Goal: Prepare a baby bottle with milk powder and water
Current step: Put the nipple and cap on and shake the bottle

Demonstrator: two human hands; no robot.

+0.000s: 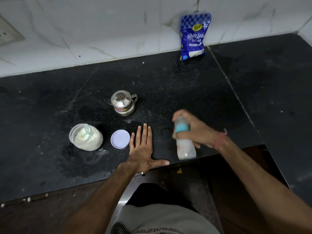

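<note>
Right hand [195,130] wrapped round bottle [184,141], held tilted above counter [50,98] edge, image blurred — likely mid-shake. Teal collar fitted, contents milky. Left hand [143,149] flat, fingers spread on counter beside lid [120,139]. Powder jar [86,137] uncapped, scoop inside. Rec.: keep firm wrap near collar, shake over counter not floor, check no clumps or leaks, then recap jar.

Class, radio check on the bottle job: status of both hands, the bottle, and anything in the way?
Left hand flat on counter, open. Right hand grips baby bottle, milky inside, blurred. Nothing blocking; open powder jar and its lid sit left.
</note>
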